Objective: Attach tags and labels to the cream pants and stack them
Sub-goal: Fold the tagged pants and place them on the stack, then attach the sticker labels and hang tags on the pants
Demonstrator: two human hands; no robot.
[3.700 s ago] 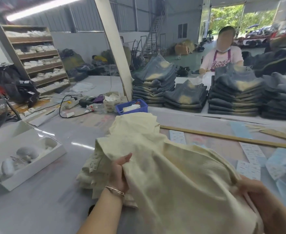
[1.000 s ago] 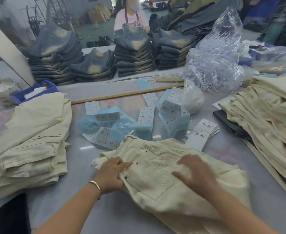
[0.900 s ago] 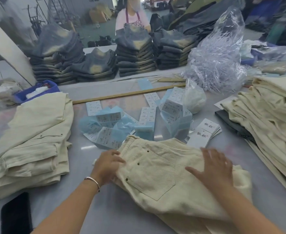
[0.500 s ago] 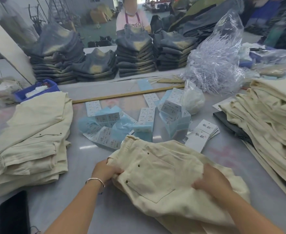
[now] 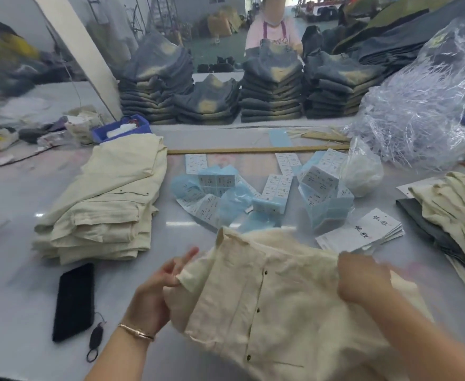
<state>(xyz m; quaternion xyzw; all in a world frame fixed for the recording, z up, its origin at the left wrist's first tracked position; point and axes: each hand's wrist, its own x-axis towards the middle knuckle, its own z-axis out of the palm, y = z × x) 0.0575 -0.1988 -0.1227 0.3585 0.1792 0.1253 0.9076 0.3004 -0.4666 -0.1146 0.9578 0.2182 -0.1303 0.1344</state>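
Your left hand point(image 5: 157, 287) pinches the left edge of the cream pants point(image 5: 275, 306), two fingers extended upward; your right hand point(image 5: 363, 279) is curled over the right edge, gripping the fabric. The pants are lifted slightly off the table point(image 5: 19, 298), directly in front of you. Taking the pants as reference: the white hang tags point(image 5: 363, 232) lie just behind them to the right, each printed with two dark handwritten-style characters, not legible. The blue-backed label sheets point(image 5: 226, 193) lie behind them, printed in small rows too fine to read. The finished cream stack point(image 5: 107, 204) sits to the left, the unprocessed cream pile point(image 5: 456, 204) to the right. A black phone point(image 5: 74, 301) lies left of the pants.
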